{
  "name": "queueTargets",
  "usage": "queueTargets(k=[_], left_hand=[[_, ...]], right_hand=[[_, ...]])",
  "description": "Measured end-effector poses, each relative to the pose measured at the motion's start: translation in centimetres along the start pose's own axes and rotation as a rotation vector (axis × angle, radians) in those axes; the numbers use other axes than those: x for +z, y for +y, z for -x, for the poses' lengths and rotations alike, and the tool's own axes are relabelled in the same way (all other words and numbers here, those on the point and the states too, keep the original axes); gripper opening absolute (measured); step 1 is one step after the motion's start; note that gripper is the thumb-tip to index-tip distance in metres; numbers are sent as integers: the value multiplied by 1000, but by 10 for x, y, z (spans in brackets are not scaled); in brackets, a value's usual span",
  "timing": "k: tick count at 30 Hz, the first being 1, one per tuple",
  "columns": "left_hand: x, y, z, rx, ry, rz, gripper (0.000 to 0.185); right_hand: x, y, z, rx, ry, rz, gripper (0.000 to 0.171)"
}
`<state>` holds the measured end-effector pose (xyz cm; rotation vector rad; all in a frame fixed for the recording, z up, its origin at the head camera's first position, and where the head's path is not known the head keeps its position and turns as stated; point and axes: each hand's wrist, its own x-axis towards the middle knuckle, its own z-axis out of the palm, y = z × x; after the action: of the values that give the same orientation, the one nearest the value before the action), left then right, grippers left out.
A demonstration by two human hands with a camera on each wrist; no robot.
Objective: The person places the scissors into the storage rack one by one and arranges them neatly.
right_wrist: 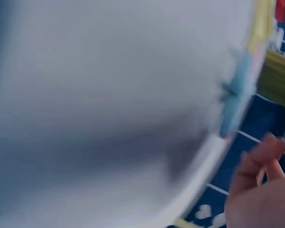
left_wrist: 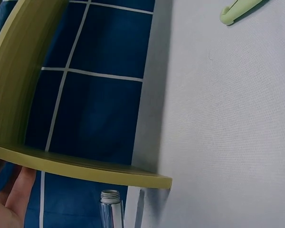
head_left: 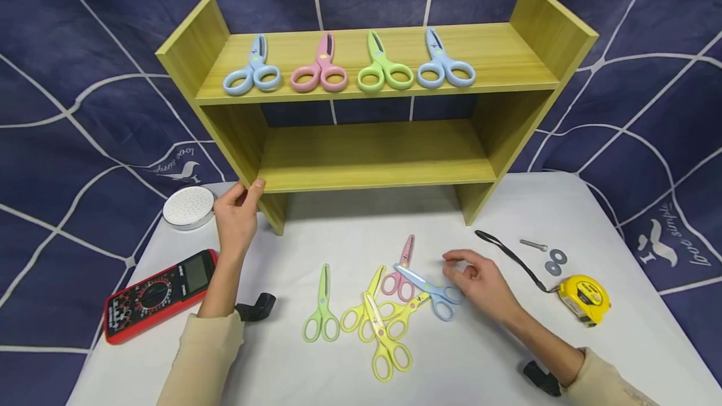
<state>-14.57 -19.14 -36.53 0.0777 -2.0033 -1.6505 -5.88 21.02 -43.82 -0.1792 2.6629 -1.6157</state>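
My left hand [head_left: 237,218] grips the left side panel of a two-tier wooden shelf [head_left: 372,155], thumb at the front edge. In the left wrist view, its fingers [left_wrist: 21,192] lie against the panel's outer face. The right hand [head_left: 479,281] hovers over the table beside blue scissors [head_left: 442,309], fingers loosely bent and holding nothing. Those scissors overlap a loose pile with pink scissors [head_left: 405,268] and several yellow scissors [head_left: 386,346]. Green scissors [head_left: 322,312] lie apart to the left. Along the top board sit blue, pink [head_left: 321,67], green [head_left: 383,71] and blue scissors [head_left: 442,64], blades pointing back.
A red multimeter [head_left: 160,293] and a round shower head [head_left: 189,207] lie on the left. On the right are a yellow tape measure [head_left: 584,299] with a black strap, a bolt [head_left: 533,245] and two washers [head_left: 553,267]. Blue tiled-pattern cloth [head_left: 648,111] hangs behind.
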Motion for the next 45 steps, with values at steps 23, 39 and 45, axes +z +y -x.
queueTargets(k=[23, 39, 45], left_hand=[[2, 3, 3, 23, 7, -52, 28], [1, -1, 0, 29, 15, -14, 27], [1, -1, 1, 12, 16, -18, 29]], right_hand=[[8, 22, 56, -390, -253, 399, 72], [8, 12, 39, -487, -361, 561, 53], [-1, 8, 39, -465, -412, 536, 50]])
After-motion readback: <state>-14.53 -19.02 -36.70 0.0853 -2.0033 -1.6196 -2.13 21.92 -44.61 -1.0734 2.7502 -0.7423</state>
